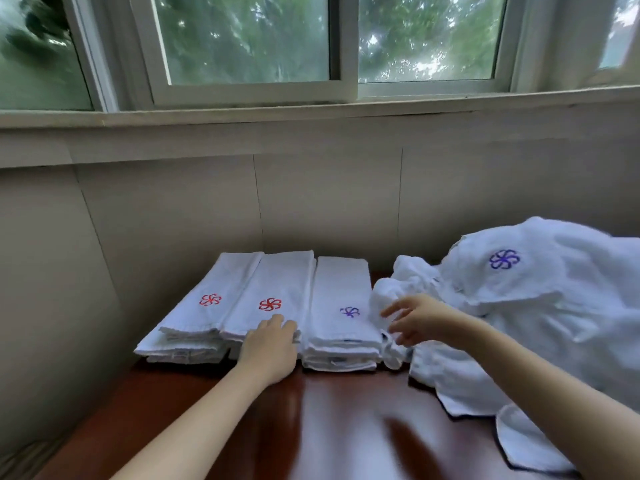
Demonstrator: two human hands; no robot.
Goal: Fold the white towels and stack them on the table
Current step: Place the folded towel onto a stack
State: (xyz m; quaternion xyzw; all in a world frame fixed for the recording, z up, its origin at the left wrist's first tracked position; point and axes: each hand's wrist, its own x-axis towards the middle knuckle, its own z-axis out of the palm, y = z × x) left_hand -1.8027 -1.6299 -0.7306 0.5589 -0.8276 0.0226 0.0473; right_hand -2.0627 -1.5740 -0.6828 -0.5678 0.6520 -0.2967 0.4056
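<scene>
Three stacks of folded white towels lie side by side at the far edge of the red-brown desk, against the wall below a window: left stack, red emblem; middle stack, red emblem; right stack, blue emblem. The left hand rests flat, fingers straight, on the middle stack's near end. The right hand, blurred, fingers spread and grasping nothing, is between the right stack and the pile of unfolded towels; contact cannot be told.
</scene>
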